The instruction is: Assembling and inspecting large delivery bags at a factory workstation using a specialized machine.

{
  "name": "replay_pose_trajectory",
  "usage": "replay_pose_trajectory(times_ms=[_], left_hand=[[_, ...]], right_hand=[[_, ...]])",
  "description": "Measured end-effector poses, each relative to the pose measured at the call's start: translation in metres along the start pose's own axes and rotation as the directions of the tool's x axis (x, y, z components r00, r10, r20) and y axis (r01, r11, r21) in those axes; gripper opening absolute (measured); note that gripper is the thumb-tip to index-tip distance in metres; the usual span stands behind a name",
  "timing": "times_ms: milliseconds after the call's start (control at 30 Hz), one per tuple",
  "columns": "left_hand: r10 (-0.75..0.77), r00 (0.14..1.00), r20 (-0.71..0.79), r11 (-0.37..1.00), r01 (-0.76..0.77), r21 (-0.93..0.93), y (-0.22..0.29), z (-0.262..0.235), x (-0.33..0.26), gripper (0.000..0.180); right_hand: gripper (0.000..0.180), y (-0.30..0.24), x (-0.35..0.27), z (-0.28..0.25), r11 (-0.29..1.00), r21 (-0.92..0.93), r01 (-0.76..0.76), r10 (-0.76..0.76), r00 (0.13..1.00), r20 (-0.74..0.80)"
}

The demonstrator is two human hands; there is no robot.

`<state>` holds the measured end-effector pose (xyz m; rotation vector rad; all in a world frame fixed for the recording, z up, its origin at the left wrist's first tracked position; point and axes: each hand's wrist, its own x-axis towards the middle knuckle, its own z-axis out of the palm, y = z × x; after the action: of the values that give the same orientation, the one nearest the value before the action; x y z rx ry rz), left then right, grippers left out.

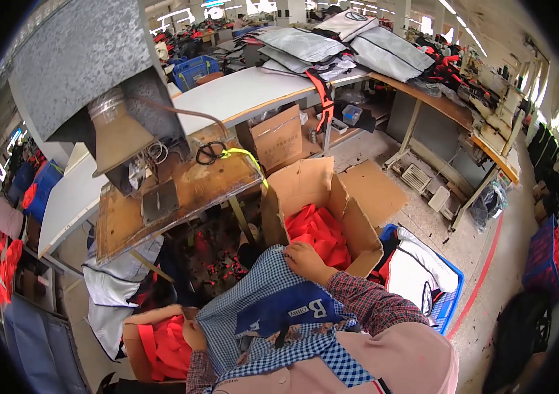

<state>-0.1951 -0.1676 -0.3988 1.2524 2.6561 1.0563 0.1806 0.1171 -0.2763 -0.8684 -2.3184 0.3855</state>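
Checked apron: near centre, between hands | left hand at left edge, right hand at far corner; grips: cannot tell | best spread evenly, clear of far carton

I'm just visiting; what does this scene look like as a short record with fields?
Left hand: at the checked apron, grip unclear
Right hand: at the apron's far edge, grip unclear
Larger box: cardboard, holding red strips
Smaller box: beside the left hand, also holding red strips
Wooden bench: yellow strip over its edge
Blue crate: white, dark-edged pieces
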Motion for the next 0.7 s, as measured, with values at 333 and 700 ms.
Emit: replay_pose_trajectory(times_ms=[333,700], left_hand=[[-0.228,0.966,0.123,0.963,0.242,-0.120,-0.038,-0.036,-0.006,0.019],[-0.522,0.758,-0.391,0.845,0.397,-0.358,-0.111,-0.068,0.141,0.027]], right_hand=[[0.029,-0.023,0.002,0.000,0.983,0.066,-0.171,0.164,0.982,0.098],[0.040,-0.052,0.029,0.052,0.983,-0.182,-0.015,0.054,0.976,0.211]])
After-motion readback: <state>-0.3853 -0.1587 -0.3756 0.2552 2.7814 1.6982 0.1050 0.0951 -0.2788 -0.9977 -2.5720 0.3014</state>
